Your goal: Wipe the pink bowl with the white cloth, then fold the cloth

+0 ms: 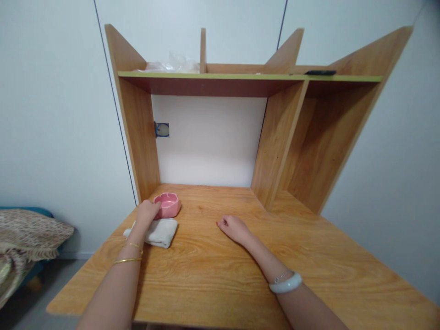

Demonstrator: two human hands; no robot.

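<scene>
At the left back of the wooden desk stands a pink ceramic ashtray (169,208), glossy and faceted, with a dipped rim. My left hand (147,211) grips its left side, thumb at the rim and the other fingers mostly hidden. Just in front of the ashtray lies a folded white cloth (163,233), partly under my left wrist. My right hand (233,227) rests on the desktop right of the ashtray, its fingers curled in and nothing visible in them.
A wooden shelf unit (275,151) rises from the back of the desk (206,284). Clear plastic bags (175,63) and a flat black object (320,72) lie on its upper shelf. A wall socket box (162,130) sits at the back left. A patterned blanket (30,231) covers furniture at far left.
</scene>
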